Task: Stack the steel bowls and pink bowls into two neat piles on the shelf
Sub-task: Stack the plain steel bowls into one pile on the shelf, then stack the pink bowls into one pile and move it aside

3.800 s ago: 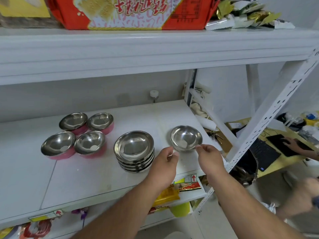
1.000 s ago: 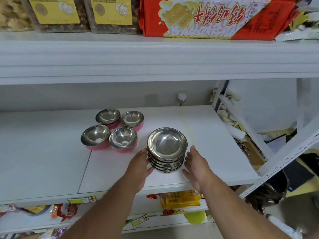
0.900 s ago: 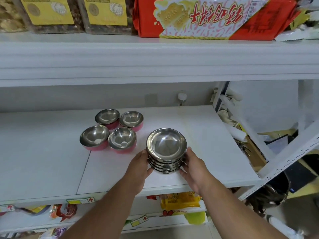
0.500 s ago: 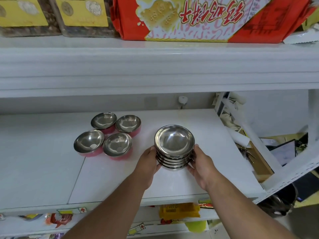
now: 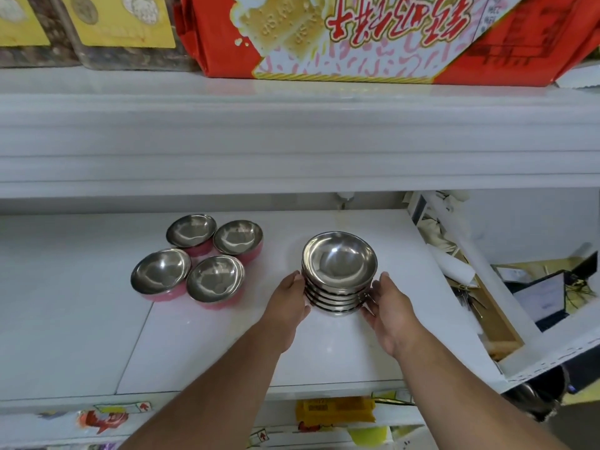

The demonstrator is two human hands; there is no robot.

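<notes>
**Both hands clasp the steel stack on the shelf**

The left hand [image 5: 287,298] and right hand [image 5: 388,306] press against opposite sides of the stack of steel bowls [image 5: 339,271], fingers curved around its ribbed rims, gripping it between them. The stack stands on the white shelf [image 5: 324,349], right of centre, with bare board between it and the front lip and a wide clear strip to the shelf's right edge.

To the left, well apart from the stack, four pink bowls [image 5: 198,258] sit unstacked in a tight cluster, rims touching, each with a shiny steel lining and a matte pink outer wall. Open shelf spreads further left of them.

The upper shelf [image 5: 292,141] hangs low over the back, carrying a glossy red biscuit box [image 5: 373,37] and clear jars with yellow labels [image 5: 123,27].
</notes>
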